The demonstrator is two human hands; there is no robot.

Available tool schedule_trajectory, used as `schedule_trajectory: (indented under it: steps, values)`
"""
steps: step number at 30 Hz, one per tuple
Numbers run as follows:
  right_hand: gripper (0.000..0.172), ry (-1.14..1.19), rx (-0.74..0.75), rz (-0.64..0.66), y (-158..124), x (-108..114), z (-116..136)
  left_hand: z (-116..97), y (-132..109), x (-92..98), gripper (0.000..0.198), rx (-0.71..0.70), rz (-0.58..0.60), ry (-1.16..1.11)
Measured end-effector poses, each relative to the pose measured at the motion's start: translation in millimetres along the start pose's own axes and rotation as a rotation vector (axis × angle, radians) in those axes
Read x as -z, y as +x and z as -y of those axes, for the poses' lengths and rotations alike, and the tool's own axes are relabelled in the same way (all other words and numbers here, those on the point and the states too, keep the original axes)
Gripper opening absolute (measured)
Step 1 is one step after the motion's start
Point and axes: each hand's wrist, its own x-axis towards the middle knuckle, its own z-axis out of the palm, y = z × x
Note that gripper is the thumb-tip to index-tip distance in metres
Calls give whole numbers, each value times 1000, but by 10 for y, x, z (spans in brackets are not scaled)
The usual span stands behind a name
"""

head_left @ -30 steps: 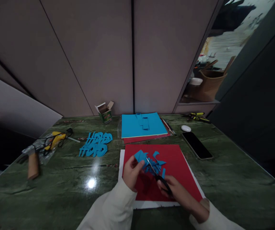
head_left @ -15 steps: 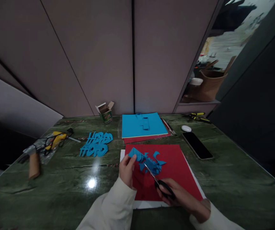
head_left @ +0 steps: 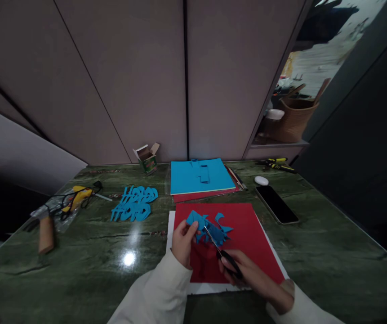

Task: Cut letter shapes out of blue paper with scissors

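Cabinet (head_left: 135, 67) across the far side, table (head_left: 85, 279) below it. White sheet (head_left: 210, 288) flat on the near middle, red sheet (head_left: 242, 213) over it. Farther back, blue stack (head_left: 180, 177); phone (head_left: 277, 204) to the right.

Hands next. Left hand (head_left: 182, 239) above the red sheet's left side: thumb and fingers pinched together on a blue piece. Right hand (head_left: 243, 267) over its near right part, fingers curled closed round the grips of the scissors (head_left: 218, 252).

Farther left on the table, blue cutouts (head_left: 132, 204) spread flat; box (head_left: 150, 165), top flaps up, beyond them near the cabinet.

Scissors: long axis slants far and left from the right hand, tips toward the piece. Scraps (head_left: 218, 236) lie loose on the red sheet, partly behind the blades.

Smallest, the piece (head_left: 196, 219) itself: at the left fingertips, just far and right of that hand, far and left of the right. Left hand nearer by a good deal. Long axis seems roughly left to right; one corner points far. Blade tips at its right end; touching or just apart, cannot tell.

Against half a second ago: left hand and piece a little farther right, tips slightly farther out, gap between piece and blades smaller. Scraps, cutouts, phone much as they were.
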Motion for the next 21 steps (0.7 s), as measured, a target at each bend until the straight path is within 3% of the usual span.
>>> schedule_trajectory:
  steps: [10, 21]
  values:
    - [44, -13, 66, -59, -10, -1, 89, -59, -60, -38, 26, -5, 143, 97]
    - [40, 45, 56, -125, 44, 25, -60, -108, -78, -61, 23, 19, 160, 101]
